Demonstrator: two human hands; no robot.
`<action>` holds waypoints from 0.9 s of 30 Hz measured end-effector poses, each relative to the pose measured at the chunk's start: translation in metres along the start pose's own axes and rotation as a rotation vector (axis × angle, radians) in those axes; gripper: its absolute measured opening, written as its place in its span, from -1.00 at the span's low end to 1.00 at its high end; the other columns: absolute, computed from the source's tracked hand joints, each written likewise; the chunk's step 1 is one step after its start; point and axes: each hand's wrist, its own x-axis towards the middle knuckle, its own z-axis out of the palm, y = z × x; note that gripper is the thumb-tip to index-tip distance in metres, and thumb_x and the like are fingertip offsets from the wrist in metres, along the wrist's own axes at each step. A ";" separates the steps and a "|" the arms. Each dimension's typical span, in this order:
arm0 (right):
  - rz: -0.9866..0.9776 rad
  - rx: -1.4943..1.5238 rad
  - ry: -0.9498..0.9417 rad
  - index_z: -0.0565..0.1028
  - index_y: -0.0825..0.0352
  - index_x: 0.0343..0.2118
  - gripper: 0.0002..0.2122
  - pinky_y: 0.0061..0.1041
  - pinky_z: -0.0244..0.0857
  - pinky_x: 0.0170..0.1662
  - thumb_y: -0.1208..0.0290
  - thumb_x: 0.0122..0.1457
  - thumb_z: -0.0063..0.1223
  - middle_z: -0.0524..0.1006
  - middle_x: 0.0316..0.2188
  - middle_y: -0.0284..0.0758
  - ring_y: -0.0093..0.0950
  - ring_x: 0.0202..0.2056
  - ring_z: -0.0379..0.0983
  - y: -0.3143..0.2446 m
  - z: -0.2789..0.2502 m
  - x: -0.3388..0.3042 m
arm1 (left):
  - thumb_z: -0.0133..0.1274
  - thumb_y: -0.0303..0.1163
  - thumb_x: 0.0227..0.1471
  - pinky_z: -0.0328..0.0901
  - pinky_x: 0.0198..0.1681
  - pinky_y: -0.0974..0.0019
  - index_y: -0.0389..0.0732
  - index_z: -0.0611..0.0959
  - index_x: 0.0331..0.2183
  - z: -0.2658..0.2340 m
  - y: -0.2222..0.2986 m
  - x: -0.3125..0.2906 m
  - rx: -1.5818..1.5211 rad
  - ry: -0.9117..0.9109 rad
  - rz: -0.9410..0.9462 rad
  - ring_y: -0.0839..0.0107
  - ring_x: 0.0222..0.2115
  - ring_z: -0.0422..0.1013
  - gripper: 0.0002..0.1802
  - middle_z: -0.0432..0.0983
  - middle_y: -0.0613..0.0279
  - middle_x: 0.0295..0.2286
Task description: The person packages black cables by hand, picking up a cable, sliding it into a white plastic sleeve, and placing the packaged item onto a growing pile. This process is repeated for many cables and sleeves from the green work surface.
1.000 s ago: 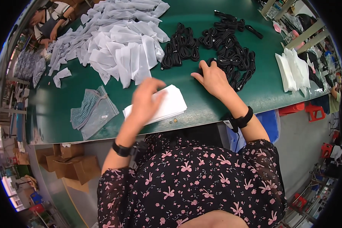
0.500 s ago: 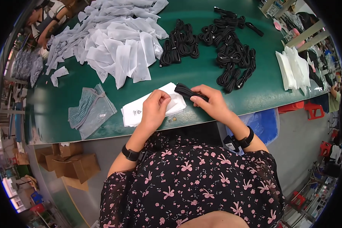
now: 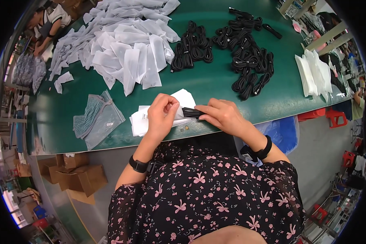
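Observation:
My left hand (image 3: 162,114) is closed in a pinch on the edge of a white translucent bag (image 3: 178,113). Black bundled cable (image 3: 192,113) is gripped by the fingers of my right hand (image 3: 223,116), its left end at the mouth of that bag. How far the cable reaches inside is hard to see. Under my hands lies a stack of flat white bags (image 3: 140,123), partly covered by my left hand. Beyond, to the right, several black cable bundles (image 3: 245,62) lie in a heap, with another cluster of cables (image 3: 191,46) beside it.
A large pile of white pouches (image 3: 130,55) covers the far left of the green table (image 3: 215,83). Nearer left lies a clear bag with a striped mask (image 3: 89,114). White sheets (image 3: 313,75) lie far right. Cardboard boxes (image 3: 83,179) stand below; another person (image 3: 53,26) works at the far left.
My right hand has brought the cable lower and leftward, from above the stack to the bag's mouth. My left hand has lifted the bag's edge. The other person's arm has shifted.

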 end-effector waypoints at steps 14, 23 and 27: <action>-0.130 -0.007 0.098 0.56 0.21 -0.13 -0.70 -0.41 0.27 -0.34 0.35 0.03 0.25 0.37 -0.48 -0.34 -0.37 -0.44 0.37 -0.004 0.001 0.006 | 0.15 -0.59 -0.05 0.27 -0.47 0.45 -0.31 0.59 -0.43 -0.002 0.015 -0.006 0.126 0.024 0.214 0.47 -0.52 0.32 -0.94 0.43 0.21 -0.43; 0.149 0.217 0.073 0.47 0.37 -0.22 -0.82 -0.47 0.30 -0.32 0.50 0.12 0.15 0.40 -0.35 -0.28 -0.42 -0.34 0.39 -0.001 0.023 0.016 | 0.14 -0.61 -0.06 0.27 -0.35 0.39 -0.31 0.56 -0.44 -0.004 0.023 0.012 0.092 -0.084 0.293 0.43 -0.42 0.34 -0.92 0.43 0.20 -0.39; 0.022 0.348 0.232 0.46 0.38 -0.19 -0.83 -0.51 0.30 -0.30 0.49 0.17 0.09 0.40 -0.29 -0.26 -0.46 -0.34 0.40 -0.017 0.012 0.040 | 0.15 -0.56 -0.02 0.25 -0.34 0.42 -0.30 0.55 -0.42 -0.014 0.019 0.024 -0.091 -0.099 0.141 0.49 -0.39 0.35 -0.92 0.44 0.25 -0.40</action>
